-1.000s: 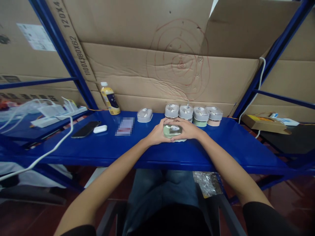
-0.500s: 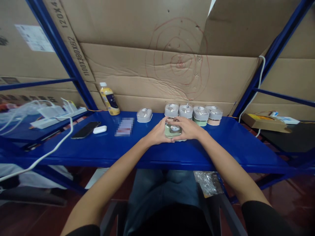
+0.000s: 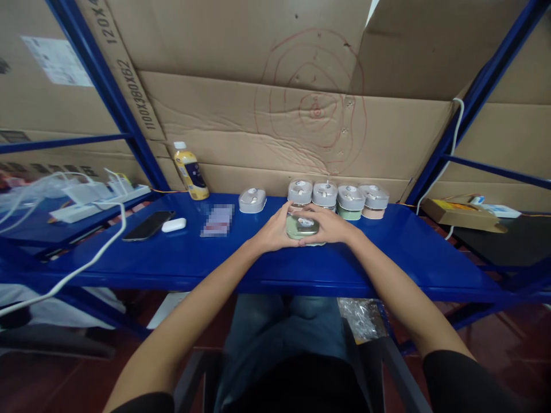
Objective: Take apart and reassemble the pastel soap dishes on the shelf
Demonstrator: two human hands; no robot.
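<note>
Green rounded case with glossy top (image 3: 302, 228): located between the two hands, near the middle of the blue metal table (image 3: 413, 255), behind its front edge. The left hand (image 3: 274, 232) is clamped on the left side of the case; the right hand (image 3: 330, 225) is clamped on the right side. The hands meet around the case at the thumbs. Whether the case touches the table is hard to tell, as the hands cover its lower part.

Behind the hands, a row of grey-topped rounded containers (image 3: 351, 198) limits room toward the brown cardboard panel (image 3: 206, 126). A single grey rounded container (image 3: 252, 200) stands left of the row, apart from it. Blue surface extends from the right forearm to the table's right end, and from both wrists to the front edge.
</note>
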